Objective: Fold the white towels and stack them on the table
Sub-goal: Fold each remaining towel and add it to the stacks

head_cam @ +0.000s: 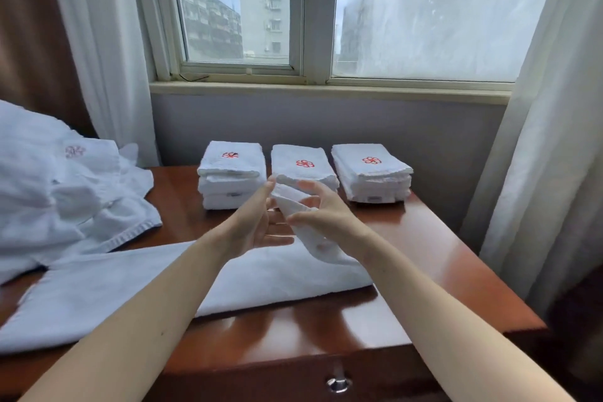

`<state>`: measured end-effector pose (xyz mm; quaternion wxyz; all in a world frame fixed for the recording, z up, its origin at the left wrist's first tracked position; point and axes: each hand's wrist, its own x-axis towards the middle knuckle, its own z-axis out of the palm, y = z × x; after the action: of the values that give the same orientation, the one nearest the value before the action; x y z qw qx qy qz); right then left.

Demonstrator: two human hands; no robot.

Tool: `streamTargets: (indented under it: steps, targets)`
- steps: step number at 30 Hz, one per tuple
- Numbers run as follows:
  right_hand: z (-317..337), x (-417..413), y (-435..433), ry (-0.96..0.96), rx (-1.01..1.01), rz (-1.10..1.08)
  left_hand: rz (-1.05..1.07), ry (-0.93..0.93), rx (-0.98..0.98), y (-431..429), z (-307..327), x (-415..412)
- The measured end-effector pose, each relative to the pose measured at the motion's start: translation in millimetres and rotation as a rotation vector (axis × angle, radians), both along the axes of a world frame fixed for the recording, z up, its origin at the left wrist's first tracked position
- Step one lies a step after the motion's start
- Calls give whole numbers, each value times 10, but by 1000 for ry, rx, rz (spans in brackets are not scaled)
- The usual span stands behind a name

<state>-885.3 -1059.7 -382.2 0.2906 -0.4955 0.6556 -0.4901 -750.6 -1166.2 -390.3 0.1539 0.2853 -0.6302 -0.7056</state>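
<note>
Loose heap of towels (65,192) at far left, still to fold. The working towel (130,290) lies across the table (424,254), its right end lifted, likely to fold over. Left hand (257,222), grip spread, steadies that end; right hand (326,215) pinches it. Three stacks (305,170) sit behind, clear of the work.

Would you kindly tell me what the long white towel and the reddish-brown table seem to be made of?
The long white towel looks like cotton terry: matte, with a fuzzy nap, draping in soft folds. The reddish-brown table looks like varnished wood or veneer: its glossy top shows bright reflections. Which of the two it is, I cannot tell.
</note>
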Motion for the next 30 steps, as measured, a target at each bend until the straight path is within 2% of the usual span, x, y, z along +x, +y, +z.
streamTargets:
  steps: [6,10,12,15,20,23,25,27,29,30]
  targets:
    - [-250,293,-147,3,95,69,43,-136,43,-136,-234,284]
    - [-208,366,-195,-82,119,92,96,-144,55,-188,-298,381]
    - [-166,329,-207,71,52,-49,201,-232,-54,-204,-313,394]
    - [-206,234,-179,445,69,-155,203,-356,-248,-210,-300,396]
    - [-444,61,-153,770,234,-94,282,-471,-464,-219,-272,385]
    - [-524,31,-190,895,281,-9,238,-708,-646,-206,-284,416]
    - [-560,24,-222,982,328,38,275,-864,-887,-170,-319,400]
    - [-607,21,-244,1021,386,66,284,-798,-1094,-69,-350,334]
    - [-667,22,-252,1002,436,83,166,-680,-1171,31,-406,269]
    - [-700,18,-253,996,446,82,74,-679,-1183,69,-455,250]
